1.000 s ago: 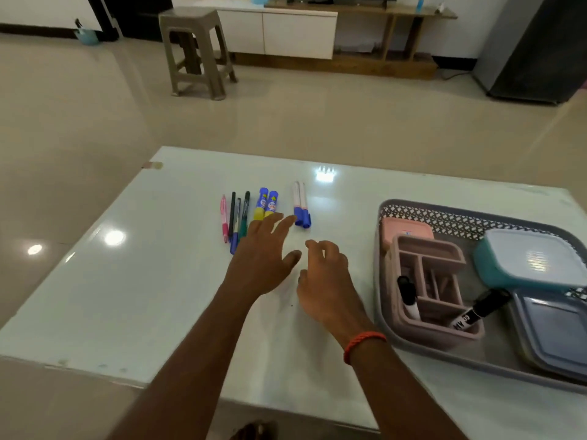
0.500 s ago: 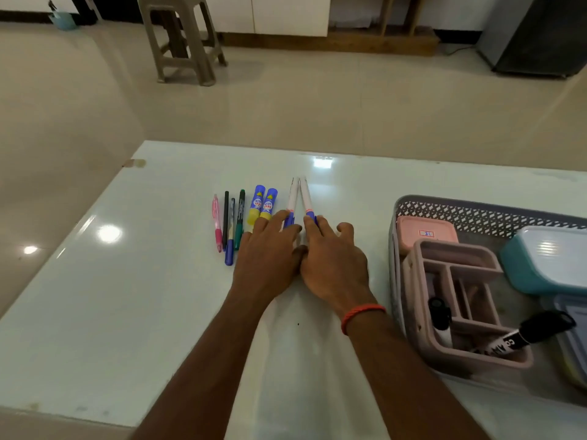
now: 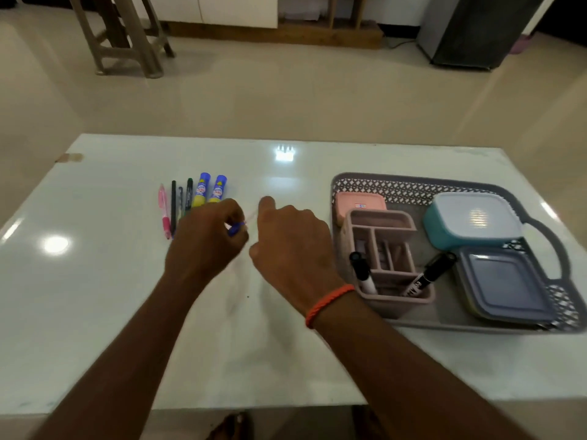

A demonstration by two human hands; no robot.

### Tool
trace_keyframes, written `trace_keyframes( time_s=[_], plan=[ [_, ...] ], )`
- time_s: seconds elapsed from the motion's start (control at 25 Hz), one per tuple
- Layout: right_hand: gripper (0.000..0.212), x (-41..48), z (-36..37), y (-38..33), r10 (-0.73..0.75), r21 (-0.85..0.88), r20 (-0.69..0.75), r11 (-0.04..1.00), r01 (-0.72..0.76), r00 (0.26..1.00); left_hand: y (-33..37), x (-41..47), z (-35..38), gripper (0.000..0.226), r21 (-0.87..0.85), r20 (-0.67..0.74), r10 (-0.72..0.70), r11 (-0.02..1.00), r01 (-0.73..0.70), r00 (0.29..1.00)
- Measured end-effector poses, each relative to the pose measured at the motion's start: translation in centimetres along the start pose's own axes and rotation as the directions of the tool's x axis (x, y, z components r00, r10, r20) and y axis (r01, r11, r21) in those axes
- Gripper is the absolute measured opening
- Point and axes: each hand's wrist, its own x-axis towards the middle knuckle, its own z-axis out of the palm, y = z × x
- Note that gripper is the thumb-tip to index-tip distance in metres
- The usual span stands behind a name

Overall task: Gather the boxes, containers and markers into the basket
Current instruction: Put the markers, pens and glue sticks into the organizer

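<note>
My left hand [image 3: 206, 246] grips a white marker with a blue cap [image 3: 236, 229], blurred and lifted off the white table [image 3: 95, 296]. Beside it, my right hand [image 3: 292, 246] is curled with knuckles up; the second white marker is gone from the table and hidden under this hand. To the left lie a pink pen [image 3: 163, 211], three dark pens [image 3: 173, 204] and two blue-and-yellow glue sticks [image 3: 209, 192]. The grey basket [image 3: 413, 182] on the right holds a pink organizer [image 3: 381, 219] with two black markers [image 3: 362, 274], a pink box [image 3: 359, 201], a teal container [image 3: 470, 220] and a grey-blue container [image 3: 505, 281].
Bare tabletop lies between my hands and the basket. A plastic stool [image 3: 120, 36] stands on the floor beyond the table, with a low cabinet [image 3: 238, 11] and a dark appliance [image 3: 476, 30] behind. A foot shows under the near table edge.
My hands lay flat on the two white markers; now both have curled and lifted, drawing back toward me and apart. The markers have left their spot on the table.
</note>
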Motion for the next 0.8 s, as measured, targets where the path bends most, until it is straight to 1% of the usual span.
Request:
trace_keyframes(
  time_s=[0.04, 0.08, 0.12, 0.16, 0.2, 0.24, 0.28, 0.36, 0.44, 0.48, 0.56, 0.68, 0.8],
  plan=[
    [0.02, -0.4, -1.4, 0.0, -0.036, -0.001, -0.041, 0.999, 0.036, 0.998, 0.5, 0.0, -0.6, 0.014, -0.053, -0.066, 0.02, 0.998, -0.023, 0.998],
    [0.021, -0.8, -2.8, 0.3, -0.067, 0.021, -0.074, 0.997, 0.069, 0.995, 1.2, 0.0, -1.2, 0.016, -0.135, -0.137, 0.021, 0.99, -0.04, 0.99],
    [0.023, -1.0, -4.3, 0.9, -0.077, 0.093, -0.095, 0.992, 0.086, 0.992, 2.1, 0.1, -1.7, 0.019, -0.241, -0.206, -0.001, 0.969, -0.049, 0.979],
    [0.026, -1.1, -5.9, 1.6, -0.059, 0.237, -0.105, 0.968, 0.083, 0.993, 3.2, 0.2, -2.3, 0.022, -0.354, -0.26, -0.04, 0.934, -0.057, 0.965],
    [0.028, -1.3, -7.6, 2.6, -0.029, 0.429, -0.106, 0.9, 0.072, 0.994, 4.4, 0.4, -2.8, 0.025, -0.462, -0.293, -0.077, 0.884, -0.071, 0.953],
    [0.027, -1.5, -9.1, 3.8, 0.012, 0.603, -0.118, 0.796, 0.062, 0.993, 5.7, 0.5, -3.2, 0.027, -0.561, -0.313, -0.104, 0.822, -0.096, 0.944],
    [0.026, -1.8, -10.3, 5.0, 0.066, 0.721, -0.146, 0.69, 0.06, 0.987, 7.2, 0.7, -3.6, 0.028, -0.648, -0.326, -0.119, 0.751, -0.129, 0.938],
    [0.023, -2.5, -11.9, 7.8, 0.185, 0.844, -0.225, 0.528, 0.097, 0.957, 10.1, 0.8, -3.8, 0.026, -0.769, -0.35, -0.131, 0.605, -0.205, 0.928],
    [0.019, -3.3, -12.8, 10.2, 0.303, 0.895, -0.28, 0.425, 0.134, 0.911, 12.8, 0.6, -3.7, 0.025, -0.828, -0.368, -0.124, 0.495, -0.264, 0.921],
    [0.018, -3.6, -12.9, 11.1, 0.343, 0.901, -0.299, 0.408, 0.145, 0.89, 13.9, 0.6, -3.4, 0.026, -0.84, -0.373, -0.117, 0.463, -0.281, 0.92],
    [0.018, -4.1, -13.0, 12.5, 0.371, 0.883, -0.344, 0.441, 0.162, 0.863, 15.4, 0.5, -2.8, 0.028, -0.846, -0.368, -0.093, 0.446, -0.292, 0.925],
    [0.016, -4.7, -12.7, 13.9, 0.332, 0.814, -0.404, 0.555, 0.17, 0.853, 16.9, 0.2, -1.7, 0.028, -0.834, -0.31, -0.037, 0.491, -0.253, 0.95],
    [0.015, -5.0, -12.1, 14.7, 0.265, 0.745, -0.422, 0.647, 0.165, 0.867, 17.4, -0.2, -0.4, 0.026, -0.789, -0.272, 0.085, 0.551, -0.273, 0.959]
  ],
)
